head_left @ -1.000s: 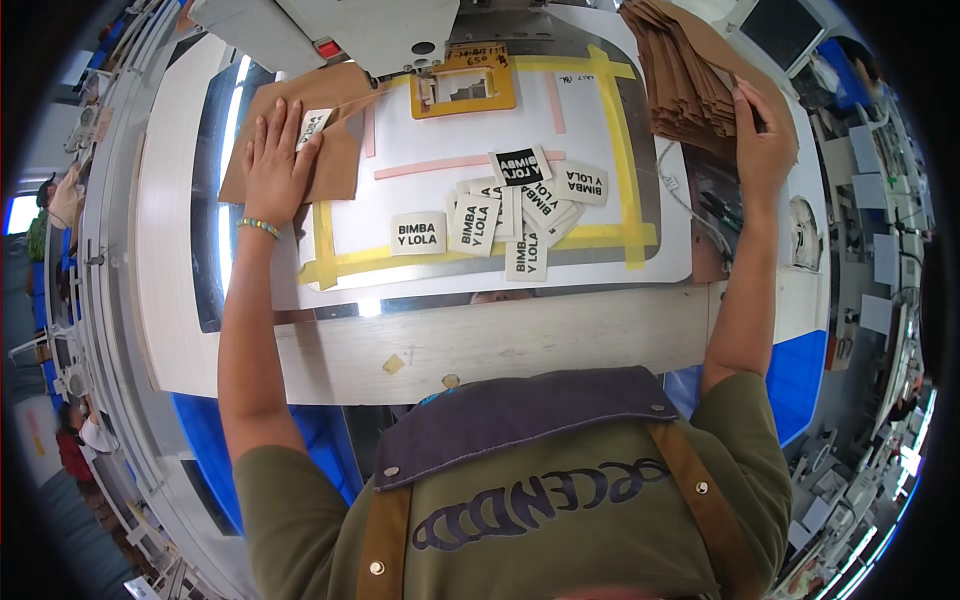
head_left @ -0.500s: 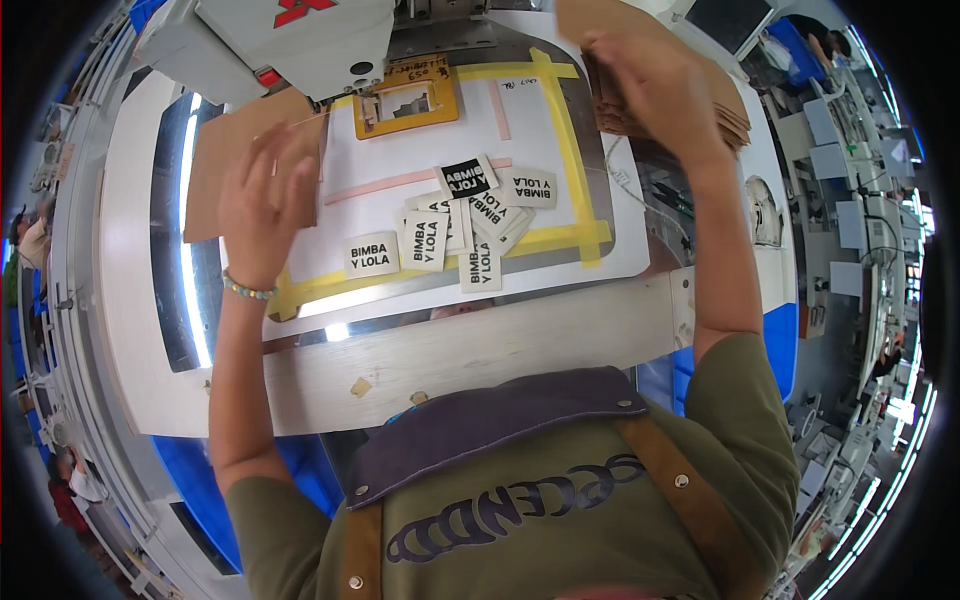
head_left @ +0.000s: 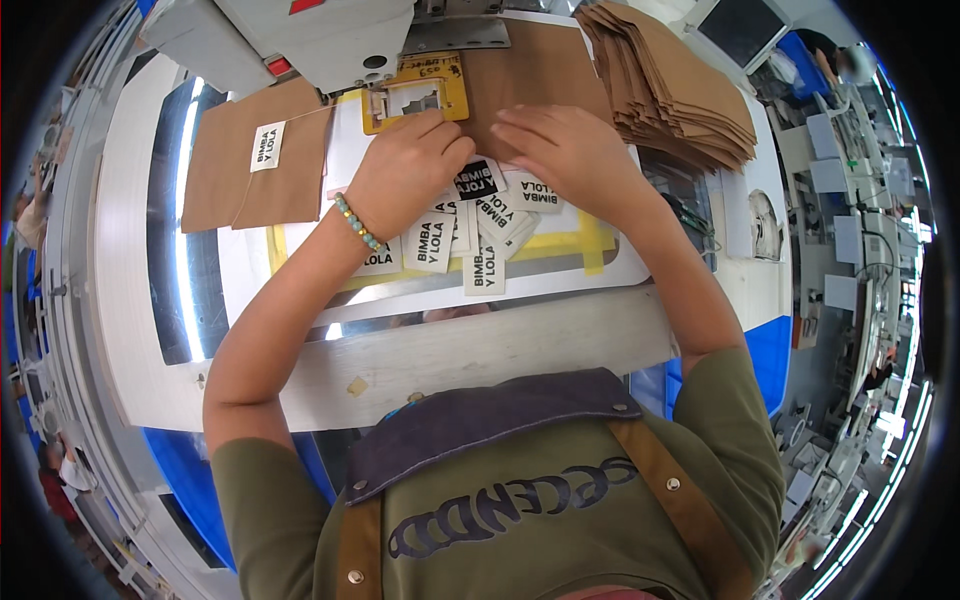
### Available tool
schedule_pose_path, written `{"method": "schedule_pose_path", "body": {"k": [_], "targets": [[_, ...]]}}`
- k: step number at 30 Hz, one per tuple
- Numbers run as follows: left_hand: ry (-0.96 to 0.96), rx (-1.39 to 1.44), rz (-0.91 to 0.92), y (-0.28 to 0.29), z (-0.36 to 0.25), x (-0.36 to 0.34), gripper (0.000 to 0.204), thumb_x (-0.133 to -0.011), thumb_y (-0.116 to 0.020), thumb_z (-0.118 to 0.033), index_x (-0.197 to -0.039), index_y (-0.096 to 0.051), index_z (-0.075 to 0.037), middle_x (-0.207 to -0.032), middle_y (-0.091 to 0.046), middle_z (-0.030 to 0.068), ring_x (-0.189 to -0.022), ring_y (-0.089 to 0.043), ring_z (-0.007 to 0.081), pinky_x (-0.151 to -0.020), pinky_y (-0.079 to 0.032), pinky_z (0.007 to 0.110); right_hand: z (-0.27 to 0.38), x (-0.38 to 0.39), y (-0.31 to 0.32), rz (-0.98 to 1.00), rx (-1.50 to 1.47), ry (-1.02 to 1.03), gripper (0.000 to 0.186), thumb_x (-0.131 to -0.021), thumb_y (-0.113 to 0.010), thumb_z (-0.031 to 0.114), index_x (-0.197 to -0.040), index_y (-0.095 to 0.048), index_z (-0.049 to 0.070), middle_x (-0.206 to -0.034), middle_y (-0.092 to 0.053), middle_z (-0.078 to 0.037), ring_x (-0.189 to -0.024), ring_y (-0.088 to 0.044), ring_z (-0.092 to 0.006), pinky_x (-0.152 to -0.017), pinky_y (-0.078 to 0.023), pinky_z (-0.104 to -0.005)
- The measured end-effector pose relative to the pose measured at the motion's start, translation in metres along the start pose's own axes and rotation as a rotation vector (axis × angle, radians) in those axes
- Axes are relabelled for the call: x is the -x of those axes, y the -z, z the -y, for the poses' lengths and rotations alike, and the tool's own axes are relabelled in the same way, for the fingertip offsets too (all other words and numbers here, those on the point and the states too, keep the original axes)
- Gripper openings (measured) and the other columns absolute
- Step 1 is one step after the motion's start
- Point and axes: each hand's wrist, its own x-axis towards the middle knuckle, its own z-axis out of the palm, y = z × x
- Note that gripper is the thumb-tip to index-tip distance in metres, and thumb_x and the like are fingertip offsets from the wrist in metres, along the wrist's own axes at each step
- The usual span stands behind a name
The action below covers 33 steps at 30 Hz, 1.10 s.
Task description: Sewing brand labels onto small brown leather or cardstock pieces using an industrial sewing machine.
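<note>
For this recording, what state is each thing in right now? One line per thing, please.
Left hand: fingers curled, grip unclear
Right hand: fingers bent, over the middle brown piece
Middle brown piece: flat, partly covered
Left brown piece: flat, bearing a white label
Brown stack: fanned unevenly
Loose labels: overlapping, partly hidden
Yellow frame: lying flat
Screen: dark
</note>
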Motion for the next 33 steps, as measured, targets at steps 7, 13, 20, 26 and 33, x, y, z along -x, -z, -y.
{"method": "schedule_pose_path", "body": {"k": [7, 13, 20, 26, 33], "targets": [[-0.046, -0.285, 0.023, 0.018, 0.022, 0.037, 0.027, -0.081, -0.072, -0.007, -0.108, -0.074, -0.005, -0.107, -0.076, 0.0050, -0.103, -0.070, 0.0221, -0.087, -0.060, 0.034, -0.003, 0.031, 0.002, 0.260, 0.066, -0.258, 0.051, -0.111, -0.056, 0.040, -0.149, -0.061, 0.007, -0.160, -0.055, -0.010, -0.155, -0.043, -0.0257, -0.128, -0.031, -0.0489], [-0.060, -0.320, -0.041, 0.021, 0.033, 0.052, 0.020, -0.081, -0.072, -0.007, -0.101, -0.073, -0.004, -0.105, -0.076, 0.0048, -0.099, -0.068, 0.0210, -0.083, -0.059, 0.033, -0.010, 0.004, -0.011, 0.289, -0.013, -0.329, 0.060, -0.113, -0.051, 0.043, -0.160, -0.050, 0.005, -0.171, -0.043, -0.009, -0.162, -0.032, -0.0282, -0.133, -0.020, -0.0517], [-0.012, -0.281, -0.022, 0.023, 0.018, 0.069, 0.025, -0.083, -0.072, -0.005, -0.107, -0.075, -0.004, -0.111, -0.079, 0.0045, -0.103, -0.071, 0.0212, -0.085, -0.061, 0.034, -0.005, -0.006, -0.022, 0.328, 0.031, -0.272, 0.068, -0.111, -0.051, 0.049, -0.163, -0.046, 0.006, -0.173, -0.039, -0.008, -0.164, -0.026, -0.0282, -0.134, -0.017, -0.0546], [0.024, -0.311, -0.049, 0.023, 0.024, 0.063, 0.019, -0.083, -0.071, -0.007, -0.102, -0.071, -0.004, -0.113, -0.078, 0.0049, -0.097, -0.069, 0.0201, -0.081, -0.059, 0.033, -0.008, -0.010, -0.029, 0.292, 0.041, -0.262, 0.071, -0.112, -0.046, 0.057, -0.160, -0.048, 0.005, -0.171, -0.042, -0.010, -0.163, -0.028, -0.0317, -0.131, -0.021, -0.0619], [0.025, -0.433, 0.006, 0.024, 0.035, 0.061, 0.013, -0.084, -0.070, -0.009, -0.097, -0.066, -0.007, -0.118, -0.078, 0.0080, -0.091, -0.068, 0.0190, -0.079, -0.058, 0.032, -0.011, -0.016, -0.048, 0.189, 0.005, -0.266, 0.071, -0.112, -0.044, 0.057, -0.161, -0.049, 0.006, -0.172, -0.041, -0.011, -0.163, -0.027, -0.0342, -0.130, -0.021, -0.0645]]}}
